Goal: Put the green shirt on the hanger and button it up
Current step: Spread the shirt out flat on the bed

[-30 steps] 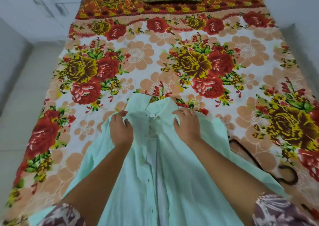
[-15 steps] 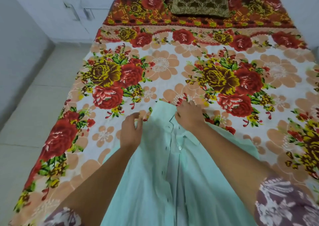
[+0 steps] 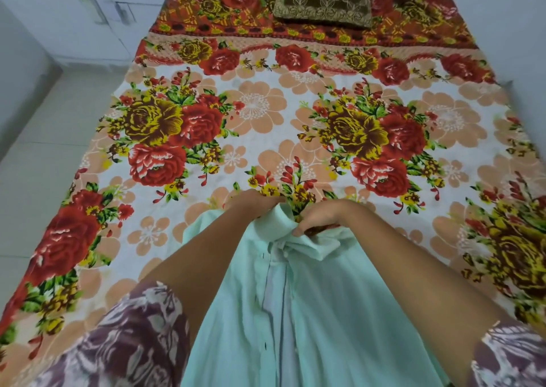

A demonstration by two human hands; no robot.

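Short of the cushion (image 3: 323,0) on the bed (image 3: 254,111), left hand (image 3: 254,206) and right hand (image 3: 322,218) pinched the green shirt (image 3: 339,298) collar, newly bunched.

Head view, forward and down, close over bed (image 3: 266,114).

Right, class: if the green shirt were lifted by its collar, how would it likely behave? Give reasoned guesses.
Probably floppy: the green shirt bunches and folds where the left hand and right hand grip its collar. Likely light: the thin cloth drapes flat over the bedsheet. It probably creases rather than skids when pushed.
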